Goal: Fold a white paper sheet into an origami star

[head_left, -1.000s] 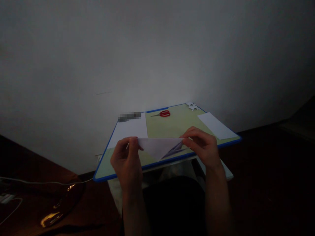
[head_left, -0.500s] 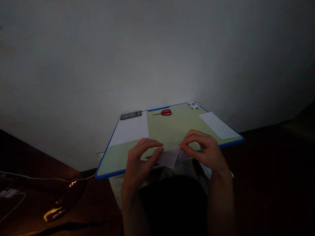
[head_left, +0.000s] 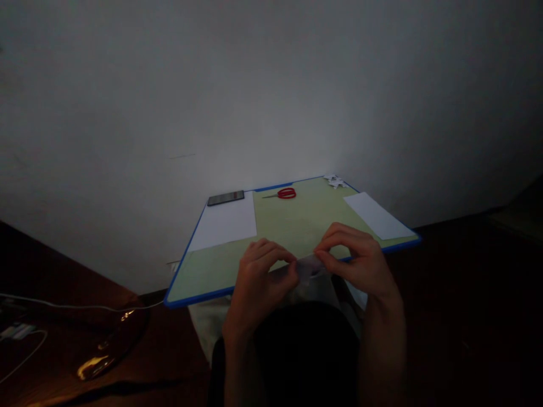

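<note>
A folded piece of white paper [head_left: 309, 267] is stretched between my hands, just over the front edge of the board. My left hand [head_left: 265, 277] pinches its left end between thumb and forefinger, hiding part of it. At the upper right end, my right hand [head_left: 354, 254] grips the paper the same way, its fingertips pressed together. The paper is blurred, so its exact folds do not show. Beyond the hands lie red-handled scissors [head_left: 285, 194], apart from both.
The pale green board [head_left: 292, 226] has a blue rim. On it are a phone [head_left: 225, 198] over a white sheet [head_left: 227, 223], a white paper strip [head_left: 379, 216] at right and small folded paper pieces [head_left: 335, 181] at the far corner. A white cable [head_left: 85, 307] runs left.
My left hand has moved right, closer to my right hand, and its grip has shifted along the paper. Less of the paper shows between them. My right hand has barely moved.
</note>
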`<state>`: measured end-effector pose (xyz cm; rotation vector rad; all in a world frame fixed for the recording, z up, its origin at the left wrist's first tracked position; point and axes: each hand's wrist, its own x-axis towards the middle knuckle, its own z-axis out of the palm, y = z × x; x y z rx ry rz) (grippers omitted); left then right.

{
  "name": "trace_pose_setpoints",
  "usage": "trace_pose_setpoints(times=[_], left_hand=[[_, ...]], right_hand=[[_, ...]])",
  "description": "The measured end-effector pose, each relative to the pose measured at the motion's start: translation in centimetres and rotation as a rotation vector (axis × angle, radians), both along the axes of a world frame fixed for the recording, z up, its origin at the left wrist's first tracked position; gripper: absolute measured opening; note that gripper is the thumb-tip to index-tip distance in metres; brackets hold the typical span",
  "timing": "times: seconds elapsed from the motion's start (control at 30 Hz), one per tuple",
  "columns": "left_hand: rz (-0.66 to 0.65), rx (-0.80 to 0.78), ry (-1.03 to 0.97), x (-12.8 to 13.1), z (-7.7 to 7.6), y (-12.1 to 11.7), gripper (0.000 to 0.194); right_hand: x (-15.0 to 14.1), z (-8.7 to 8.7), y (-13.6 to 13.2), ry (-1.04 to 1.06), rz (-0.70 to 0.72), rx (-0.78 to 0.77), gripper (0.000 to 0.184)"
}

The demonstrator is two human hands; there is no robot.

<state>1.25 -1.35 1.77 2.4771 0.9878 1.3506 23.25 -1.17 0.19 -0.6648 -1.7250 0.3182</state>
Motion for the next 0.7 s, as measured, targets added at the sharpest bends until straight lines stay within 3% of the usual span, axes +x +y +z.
trace_pose_setpoints(times=[0.5,0.63,0.7], left_hand=[[0.110,0.086,-0.009,-4.6,-1.2,1.6,0.016],[0.226,0.102,-0.149,-5.0,-0.4,1.3,0.016],[0.154,0.066,-0.256,-3.7,0.3,-0.1,0.015]], right_hand=[[3.9,-1.7,0.4,0.263,-0.157,0.034,0.016],[4.6,-2.1,0.9,0.398,-0.267,0.055,0.015],[4.6,-2.2,1.3,0.456,-0.304,0.053,0.015]])
